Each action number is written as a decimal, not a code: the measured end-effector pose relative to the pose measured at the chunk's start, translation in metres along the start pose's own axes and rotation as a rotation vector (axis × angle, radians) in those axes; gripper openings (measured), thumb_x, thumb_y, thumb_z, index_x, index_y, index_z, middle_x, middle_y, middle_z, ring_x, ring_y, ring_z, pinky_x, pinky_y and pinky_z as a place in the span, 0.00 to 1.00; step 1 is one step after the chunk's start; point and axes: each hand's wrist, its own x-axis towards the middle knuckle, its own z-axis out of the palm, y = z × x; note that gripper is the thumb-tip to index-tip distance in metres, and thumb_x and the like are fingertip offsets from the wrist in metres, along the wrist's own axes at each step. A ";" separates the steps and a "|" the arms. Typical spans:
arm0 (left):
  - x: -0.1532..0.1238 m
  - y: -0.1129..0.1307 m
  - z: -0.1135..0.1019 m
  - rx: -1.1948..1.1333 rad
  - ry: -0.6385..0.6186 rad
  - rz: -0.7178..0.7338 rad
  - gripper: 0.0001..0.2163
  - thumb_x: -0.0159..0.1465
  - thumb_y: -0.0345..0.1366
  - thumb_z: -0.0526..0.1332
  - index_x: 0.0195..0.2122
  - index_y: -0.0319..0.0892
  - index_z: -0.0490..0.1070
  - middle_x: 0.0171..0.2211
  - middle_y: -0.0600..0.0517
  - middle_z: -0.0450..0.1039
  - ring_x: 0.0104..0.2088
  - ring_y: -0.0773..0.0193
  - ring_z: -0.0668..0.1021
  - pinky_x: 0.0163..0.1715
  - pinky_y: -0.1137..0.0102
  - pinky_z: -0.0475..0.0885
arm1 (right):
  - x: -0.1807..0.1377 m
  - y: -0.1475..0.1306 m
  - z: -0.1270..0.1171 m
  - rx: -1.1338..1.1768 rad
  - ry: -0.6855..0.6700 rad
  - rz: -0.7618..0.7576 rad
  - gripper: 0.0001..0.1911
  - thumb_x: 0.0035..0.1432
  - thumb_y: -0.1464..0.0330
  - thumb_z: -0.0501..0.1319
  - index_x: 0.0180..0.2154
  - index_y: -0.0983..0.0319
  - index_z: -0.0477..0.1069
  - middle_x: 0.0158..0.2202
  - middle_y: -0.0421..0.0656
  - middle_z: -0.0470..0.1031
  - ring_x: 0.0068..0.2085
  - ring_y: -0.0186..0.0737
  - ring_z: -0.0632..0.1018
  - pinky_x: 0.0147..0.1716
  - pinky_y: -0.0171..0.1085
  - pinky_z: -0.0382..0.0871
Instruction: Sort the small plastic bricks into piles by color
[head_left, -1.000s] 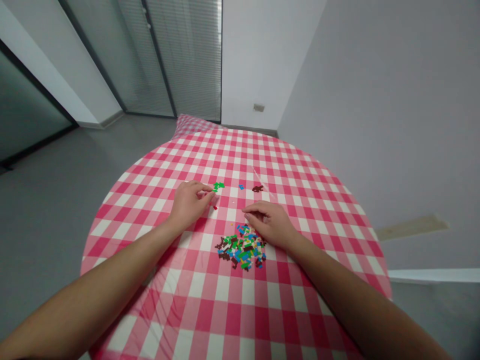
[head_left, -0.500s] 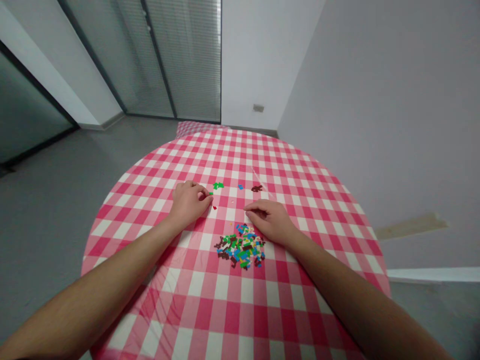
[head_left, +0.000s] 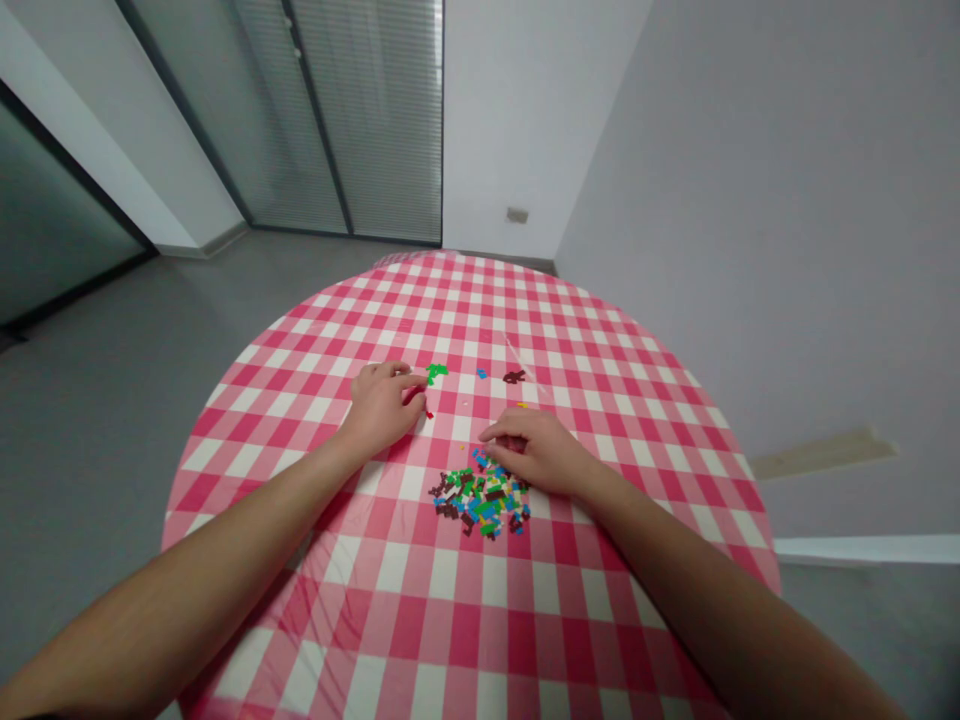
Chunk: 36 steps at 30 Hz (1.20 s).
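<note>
My left hand [head_left: 384,408] is at the left of the small sorted groups, its thumb and index finger apart with nothing visible between them. Its index fingertip is beside a group of green building bricks [head_left: 437,372], and a red brick [head_left: 430,415] lies close to the thumb. My right hand [head_left: 541,448] hovers at the far edge of a mixed heap of tiny building bricks [head_left: 480,505], in brown, green, blue, white and yellow. Thumb and index finger are parted there, and no brick shows between them. Just beyond that hand lies a yellow brick [head_left: 523,405].
A few blue bricks [head_left: 481,373] and a cluster of brown bricks [head_left: 514,377] lie farther back. One pale brick [head_left: 465,403] is near the middle. Everything rests on a round table with a red-and-white checked cloth [head_left: 450,610]. A wall [head_left: 750,250] stands at the right.
My left fingers have parted, and a green brick that was at their tips now lies against the green group. My right hand has moved nearer the heap, uncovering the yellow brick.
</note>
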 end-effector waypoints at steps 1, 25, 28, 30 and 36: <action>0.000 -0.001 0.001 -0.004 0.000 0.005 0.13 0.62 0.39 0.59 0.45 0.49 0.80 0.50 0.46 0.72 0.50 0.46 0.70 0.52 0.49 0.63 | 0.000 -0.001 0.000 -0.009 -0.046 -0.034 0.08 0.60 0.69 0.61 0.39 0.62 0.78 0.35 0.45 0.80 0.35 0.38 0.78 0.35 0.36 0.69; -0.012 0.022 0.002 -0.275 0.113 0.249 0.06 0.62 0.30 0.60 0.34 0.45 0.77 0.43 0.48 0.74 0.48 0.54 0.73 0.51 0.53 0.66 | 0.000 -0.018 0.003 -0.198 -0.196 0.037 0.08 0.59 0.71 0.60 0.33 0.61 0.78 0.31 0.43 0.77 0.33 0.37 0.73 0.31 0.36 0.60; -0.015 0.025 0.000 -0.271 0.097 0.277 0.06 0.62 0.30 0.60 0.33 0.45 0.77 0.42 0.48 0.74 0.47 0.54 0.73 0.51 0.53 0.66 | 0.000 -0.019 0.002 -0.136 -0.210 0.072 0.07 0.58 0.71 0.60 0.34 0.61 0.78 0.31 0.42 0.78 0.32 0.35 0.73 0.30 0.35 0.60; -0.017 0.027 -0.001 -0.263 0.095 0.302 0.06 0.62 0.30 0.60 0.34 0.45 0.77 0.43 0.48 0.74 0.47 0.54 0.73 0.50 0.54 0.66 | 0.000 -0.018 0.002 -0.110 -0.212 0.087 0.07 0.58 0.70 0.60 0.33 0.61 0.78 0.30 0.41 0.78 0.31 0.35 0.73 0.29 0.34 0.60; -0.021 0.032 -0.004 -0.249 0.041 0.320 0.06 0.63 0.30 0.60 0.35 0.46 0.76 0.43 0.50 0.74 0.48 0.55 0.72 0.51 0.55 0.66 | -0.002 -0.016 0.005 -0.110 -0.202 0.099 0.05 0.58 0.69 0.60 0.34 0.60 0.76 0.30 0.41 0.77 0.29 0.35 0.73 0.28 0.34 0.62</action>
